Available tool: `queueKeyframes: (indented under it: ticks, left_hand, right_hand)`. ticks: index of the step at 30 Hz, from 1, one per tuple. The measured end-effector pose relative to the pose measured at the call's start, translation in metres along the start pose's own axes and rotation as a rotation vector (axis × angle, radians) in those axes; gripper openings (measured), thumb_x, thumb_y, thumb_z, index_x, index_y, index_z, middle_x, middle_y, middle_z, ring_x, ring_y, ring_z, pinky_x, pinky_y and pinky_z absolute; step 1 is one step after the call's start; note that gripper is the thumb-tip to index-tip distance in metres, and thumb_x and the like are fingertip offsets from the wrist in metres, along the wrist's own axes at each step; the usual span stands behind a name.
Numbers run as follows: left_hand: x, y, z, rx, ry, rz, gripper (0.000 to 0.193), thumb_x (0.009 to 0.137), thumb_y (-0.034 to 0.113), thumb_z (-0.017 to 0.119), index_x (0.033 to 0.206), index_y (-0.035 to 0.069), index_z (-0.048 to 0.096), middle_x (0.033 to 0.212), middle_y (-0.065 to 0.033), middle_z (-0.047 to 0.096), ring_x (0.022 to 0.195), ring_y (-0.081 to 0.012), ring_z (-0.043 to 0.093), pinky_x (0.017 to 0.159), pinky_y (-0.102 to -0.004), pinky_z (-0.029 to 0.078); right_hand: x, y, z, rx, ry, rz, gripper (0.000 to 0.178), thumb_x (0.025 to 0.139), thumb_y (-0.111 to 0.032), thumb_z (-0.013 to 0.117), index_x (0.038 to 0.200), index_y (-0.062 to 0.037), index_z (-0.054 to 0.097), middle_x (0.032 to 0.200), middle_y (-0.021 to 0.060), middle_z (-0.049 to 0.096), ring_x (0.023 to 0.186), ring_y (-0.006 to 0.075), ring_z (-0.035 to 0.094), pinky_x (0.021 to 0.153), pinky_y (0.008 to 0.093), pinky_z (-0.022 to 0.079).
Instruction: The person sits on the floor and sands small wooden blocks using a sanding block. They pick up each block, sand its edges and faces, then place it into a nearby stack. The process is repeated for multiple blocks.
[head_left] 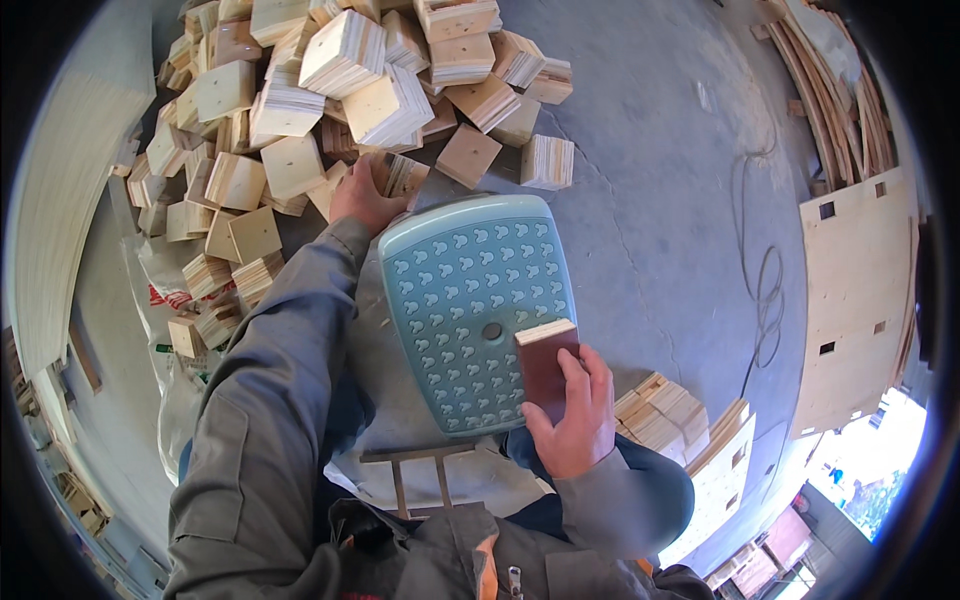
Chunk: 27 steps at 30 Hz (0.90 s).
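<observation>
Left hand [368, 198] curls at layered block [407, 178], near edge of block pile [292, 165]; grip unclear. Right hand [578, 418], nearer, grips red-brown block [544, 374] over near right of stool [480, 268], long axis near-far.

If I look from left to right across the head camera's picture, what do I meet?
Stacked pale sheets, left hand, blue-green stool, right hand holding a reddish-brown block, dark cable, wooden panel with square holes.
</observation>
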<state>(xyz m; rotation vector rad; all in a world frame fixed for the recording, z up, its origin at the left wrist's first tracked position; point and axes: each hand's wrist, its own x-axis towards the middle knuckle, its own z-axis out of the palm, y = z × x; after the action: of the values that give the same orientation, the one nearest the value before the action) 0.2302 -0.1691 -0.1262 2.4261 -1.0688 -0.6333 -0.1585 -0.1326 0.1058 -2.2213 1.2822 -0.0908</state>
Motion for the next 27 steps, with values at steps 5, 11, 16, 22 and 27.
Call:
queueKeyframes:
  ticks: [5, 11, 16, 22, 27]
  left_hand:
    - [-0.04, 0.007, -0.06, 0.09, -0.022, 0.03, 0.099, 0.067, 0.034, 0.09, 0.152, 0.006, 0.049, 0.144, -0.022, 0.062, 0.134, -0.0391, 0.059, 0.113, -0.0442, 0.05]
    - [-0.103, -0.004, -0.118, 0.133, 0.01, -0.015, 0.095, 0.067, 0.034, 0.088, 0.151, 0.005, 0.053, 0.145, -0.0203, 0.063, 0.136, -0.0369, 0.058, 0.115, -0.0429, 0.048]
    - [-0.154, -0.004, -0.149, -0.062, 0.115, 0.006, 0.095, 0.069, 0.04, 0.088, 0.149, 0.001, 0.056, 0.138, -0.0236, 0.067, 0.129, -0.0365, 0.065, 0.112, -0.0423, 0.051]
    - [-0.236, 0.037, -0.175, -0.272, 0.266, 0.07, 0.101, 0.068, 0.04, 0.092, 0.149, -0.006, 0.055, 0.14, -0.0247, 0.067, 0.126, -0.0324, 0.068, 0.109, -0.0394, 0.053]
    - [-0.306, 0.072, -0.149, -0.483, 0.117, 0.111, 0.1, 0.068, 0.032, 0.094, 0.148, -0.009, 0.052, 0.135, -0.023, 0.068, 0.123, -0.0275, 0.069, 0.107, -0.0362, 0.054]
  right_hand:
    - [-0.014, 0.007, 0.007, 0.013, 0.025, -0.027, 0.093, 0.077, -0.012, 0.088, 0.157, -0.0016, 0.042, 0.157, 0.0291, 0.04, 0.14, 0.0489, 0.047, 0.116, 0.0548, 0.043]
    - [-0.026, 0.013, 0.02, -0.034, 0.052, -0.012, 0.1, 0.08, -0.019, 0.088, 0.163, -0.005, 0.034, 0.161, 0.0288, 0.038, 0.146, 0.0487, 0.042, 0.119, 0.0548, 0.039]
    - [-0.021, 0.017, 0.028, -0.098, 0.05, 0.127, 0.097, 0.081, -0.021, 0.085, 0.163, -0.0085, 0.035, 0.162, 0.0265, 0.038, 0.147, 0.0465, 0.042, 0.119, 0.0553, 0.04]
    - [-0.012, 0.022, 0.041, 0.06, 0.109, 0.185, 0.098, 0.077, -0.019, 0.084, 0.162, -0.0081, 0.037, 0.157, 0.0242, 0.046, 0.141, 0.0425, 0.052, 0.117, 0.0502, 0.046]
    - [-0.041, 0.008, 0.005, 0.235, 0.204, 0.212, 0.097, 0.074, -0.021, 0.083, 0.16, -0.0055, 0.041, 0.15, 0.0242, 0.052, 0.137, 0.0398, 0.057, 0.115, 0.0437, 0.049]
